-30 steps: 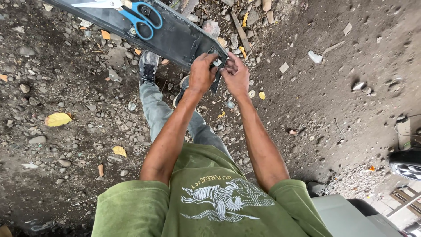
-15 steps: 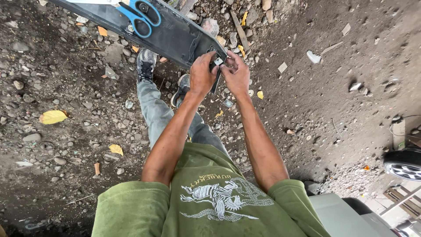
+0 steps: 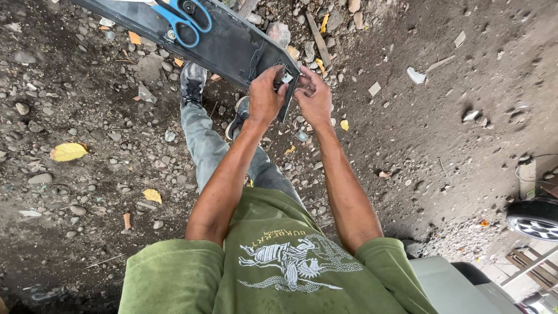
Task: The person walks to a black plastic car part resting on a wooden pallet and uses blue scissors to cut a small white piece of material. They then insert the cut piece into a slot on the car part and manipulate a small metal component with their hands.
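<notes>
A long dark panel (image 3: 226,43) slants across the top of the head view, with blue-handled scissors (image 3: 185,20) lying on it. My left hand (image 3: 264,96) grips the panel's near end, fingers curled over a small square fitting (image 3: 286,77) set in it. My right hand (image 3: 314,96) holds the same end from the right, fingertips at that fitting. Both arms reach forward over my knees.
Below lies dirt ground strewn with stones, yellow leaves (image 3: 68,152) and scraps of wood. My shoes (image 3: 192,84) stand under the panel. A wheel (image 3: 533,218) and a pale grey box (image 3: 447,279) sit at the lower right.
The view has shifted slightly; both hands stay on the panel's end, with the fingers working at the small fitting.
</notes>
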